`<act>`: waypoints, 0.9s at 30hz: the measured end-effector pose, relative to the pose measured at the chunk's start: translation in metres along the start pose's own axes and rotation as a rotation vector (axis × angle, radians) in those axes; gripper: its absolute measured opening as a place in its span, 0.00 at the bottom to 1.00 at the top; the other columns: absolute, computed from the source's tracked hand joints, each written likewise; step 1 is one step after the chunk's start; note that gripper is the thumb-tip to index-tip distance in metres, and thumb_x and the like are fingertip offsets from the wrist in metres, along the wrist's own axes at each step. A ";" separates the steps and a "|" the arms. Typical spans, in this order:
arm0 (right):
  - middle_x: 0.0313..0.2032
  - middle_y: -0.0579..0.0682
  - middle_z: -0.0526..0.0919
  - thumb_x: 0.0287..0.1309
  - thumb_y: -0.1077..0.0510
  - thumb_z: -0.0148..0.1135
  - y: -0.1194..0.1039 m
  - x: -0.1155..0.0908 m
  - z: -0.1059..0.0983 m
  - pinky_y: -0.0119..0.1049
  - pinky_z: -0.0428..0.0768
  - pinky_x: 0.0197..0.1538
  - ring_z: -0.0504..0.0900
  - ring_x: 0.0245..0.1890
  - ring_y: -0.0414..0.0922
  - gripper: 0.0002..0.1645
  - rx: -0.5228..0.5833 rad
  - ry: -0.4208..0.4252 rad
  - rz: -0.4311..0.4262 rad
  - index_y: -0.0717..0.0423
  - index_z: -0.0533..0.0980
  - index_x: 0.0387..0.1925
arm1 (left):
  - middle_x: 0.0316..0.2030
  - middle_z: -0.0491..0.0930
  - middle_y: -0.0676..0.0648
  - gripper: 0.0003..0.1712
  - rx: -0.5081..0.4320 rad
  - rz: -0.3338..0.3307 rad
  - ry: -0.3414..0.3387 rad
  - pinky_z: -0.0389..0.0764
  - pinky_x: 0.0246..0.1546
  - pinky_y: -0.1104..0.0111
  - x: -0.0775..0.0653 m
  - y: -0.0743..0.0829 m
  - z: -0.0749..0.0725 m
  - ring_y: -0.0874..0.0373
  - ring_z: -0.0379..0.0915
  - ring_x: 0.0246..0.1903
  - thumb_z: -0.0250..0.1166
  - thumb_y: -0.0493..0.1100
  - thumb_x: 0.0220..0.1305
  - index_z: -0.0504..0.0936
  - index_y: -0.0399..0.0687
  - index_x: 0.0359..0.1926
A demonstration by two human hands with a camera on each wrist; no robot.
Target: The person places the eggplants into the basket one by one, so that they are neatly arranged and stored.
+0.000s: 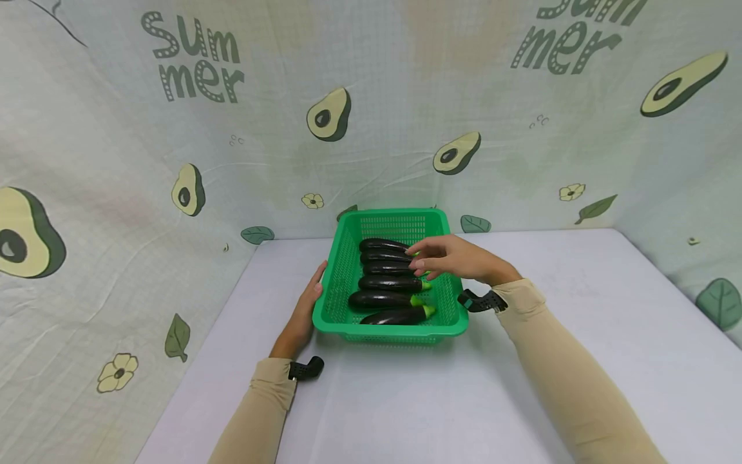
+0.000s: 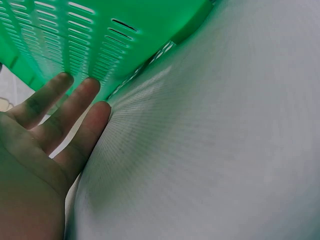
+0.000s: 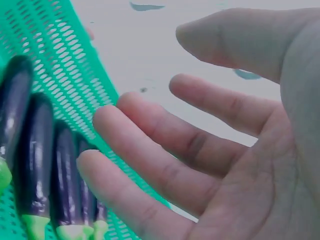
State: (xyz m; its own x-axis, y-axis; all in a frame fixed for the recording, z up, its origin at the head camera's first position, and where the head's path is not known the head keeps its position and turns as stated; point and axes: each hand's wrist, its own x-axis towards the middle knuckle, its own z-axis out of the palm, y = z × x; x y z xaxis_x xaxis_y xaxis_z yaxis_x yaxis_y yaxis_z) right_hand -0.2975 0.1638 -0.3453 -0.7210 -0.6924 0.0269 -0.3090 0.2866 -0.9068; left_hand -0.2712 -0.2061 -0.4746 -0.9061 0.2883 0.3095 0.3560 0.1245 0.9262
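Observation:
A green perforated plastic basket [image 1: 390, 330] sits on the table with several dark purple eggplants [image 1: 382, 299] lying side by side in it, their green stems to the right. Along the basket's left wall my left hand [image 1: 300, 317] rests with fingers extended; in the left wrist view its fingertips [image 2: 90, 86] are right at the slotted wall. Over the basket's right side hovers my right hand [image 1: 458, 258], holding nothing. Its fingers are spread and slightly bent in the right wrist view, beside the eggplants [image 3: 37, 155]. It hides some stems in the head view.
A white cloth covers the table [image 1: 580, 322]. Right behind the basket hangs a curtain [image 1: 382, 161] printed with avocados, leaves and lettering, which also runs along both sides. Each wrist wears a black strap [image 1: 484, 301].

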 end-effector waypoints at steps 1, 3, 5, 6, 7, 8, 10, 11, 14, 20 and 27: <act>0.55 0.56 0.81 0.70 0.50 0.62 0.001 -0.004 -0.002 0.55 0.78 0.54 0.80 0.55 0.60 0.26 0.016 0.028 -0.009 0.56 0.73 0.65 | 0.78 0.45 0.56 0.32 -0.003 -0.001 0.001 0.38 0.71 0.45 0.000 0.000 0.000 0.56 0.37 0.76 0.33 0.55 0.80 0.46 0.63 0.81; 0.55 0.57 0.81 0.70 0.50 0.61 0.004 -0.013 -0.005 0.55 0.78 0.54 0.82 0.53 0.58 0.27 0.039 0.083 -0.030 0.57 0.72 0.65 | 0.78 0.45 0.53 0.32 -0.005 -0.003 -0.001 0.38 0.71 0.46 -0.003 0.011 0.001 0.55 0.36 0.76 0.33 0.52 0.81 0.46 0.58 0.81; 0.55 0.57 0.80 0.70 0.50 0.61 0.006 -0.022 -0.007 0.53 0.79 0.54 0.83 0.52 0.55 0.27 0.053 0.139 -0.044 0.58 0.72 0.64 | 0.78 0.45 0.50 0.31 -0.002 -0.002 0.003 0.39 0.71 0.47 -0.005 0.022 0.003 0.53 0.37 0.76 0.34 0.48 0.81 0.46 0.53 0.81; 0.55 0.57 0.80 0.71 0.50 0.61 0.007 -0.027 -0.009 0.52 0.79 0.54 0.83 0.52 0.54 0.27 0.060 0.165 -0.049 0.58 0.72 0.64 | 0.78 0.46 0.48 0.31 0.000 -0.001 0.006 0.40 0.71 0.47 -0.006 0.028 0.003 0.52 0.38 0.76 0.34 0.46 0.81 0.46 0.49 0.81; 0.55 0.57 0.81 0.71 0.50 0.60 0.008 -0.032 -0.010 0.51 0.80 0.53 0.83 0.52 0.54 0.27 0.061 0.194 -0.054 0.58 0.72 0.64 | 0.78 0.46 0.46 0.31 0.006 0.000 0.010 0.41 0.71 0.48 -0.007 0.034 0.004 0.51 0.38 0.76 0.35 0.45 0.81 0.47 0.46 0.80; 0.55 0.58 0.81 0.71 0.50 0.60 0.010 -0.037 -0.011 0.51 0.80 0.53 0.82 0.53 0.55 0.27 0.065 0.215 -0.061 0.59 0.72 0.64 | 0.78 0.48 0.44 0.31 0.019 0.004 0.016 0.42 0.71 0.48 -0.008 0.039 0.005 0.50 0.40 0.76 0.36 0.44 0.81 0.48 0.44 0.80; 0.54 0.59 0.81 0.71 0.51 0.60 0.014 -0.044 -0.013 0.50 0.80 0.53 0.82 0.53 0.56 0.26 0.074 0.258 -0.066 0.60 0.72 0.64 | 0.77 0.50 0.44 0.31 0.053 0.013 0.034 0.45 0.71 0.48 -0.009 0.041 0.004 0.50 0.43 0.75 0.37 0.44 0.81 0.50 0.43 0.79; 0.54 0.61 0.81 0.71 0.51 0.60 0.016 -0.047 -0.014 0.51 0.80 0.53 0.82 0.53 0.57 0.26 0.078 0.273 -0.069 0.61 0.71 0.64 | 0.77 0.52 0.43 0.30 0.069 0.016 0.044 0.46 0.70 0.48 -0.009 0.041 0.004 0.49 0.45 0.75 0.38 0.44 0.81 0.51 0.43 0.79; 0.53 0.65 0.80 0.71 0.53 0.60 0.022 -0.053 -0.016 0.53 0.80 0.52 0.82 0.52 0.57 0.27 0.073 0.303 -0.076 0.65 0.70 0.64 | 0.75 0.56 0.42 0.30 0.109 0.023 0.071 0.51 0.69 0.47 -0.008 0.042 0.002 0.48 0.50 0.73 0.40 0.44 0.81 0.55 0.42 0.78; 0.52 0.64 0.82 0.72 0.52 0.59 0.028 -0.060 -0.016 0.48 0.82 0.50 0.84 0.50 0.54 0.27 0.011 0.332 -0.036 0.66 0.71 0.63 | 0.73 0.60 0.39 0.29 0.124 0.029 0.073 0.56 0.67 0.49 -0.009 0.044 0.000 0.48 0.57 0.69 0.41 0.43 0.81 0.57 0.38 0.77; 0.50 0.62 0.82 0.72 0.51 0.58 0.036 -0.074 -0.016 0.45 0.82 0.49 0.83 0.49 0.56 0.24 -0.007 0.373 -0.006 0.63 0.73 0.61 | 0.59 0.75 0.34 0.28 0.146 0.018 0.080 0.75 0.54 0.60 -0.012 0.044 -0.002 0.54 0.75 0.53 0.42 0.43 0.81 0.60 0.37 0.75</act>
State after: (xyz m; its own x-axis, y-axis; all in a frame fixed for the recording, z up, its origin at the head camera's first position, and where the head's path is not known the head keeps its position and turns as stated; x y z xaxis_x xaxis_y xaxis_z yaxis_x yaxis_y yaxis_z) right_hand -0.2654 0.2362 -0.3731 -0.8951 -0.4056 0.1850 -0.3174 0.2884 -0.9034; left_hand -0.2458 -0.2064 -0.4373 -0.9125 0.2158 0.3476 0.3966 0.2584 0.8809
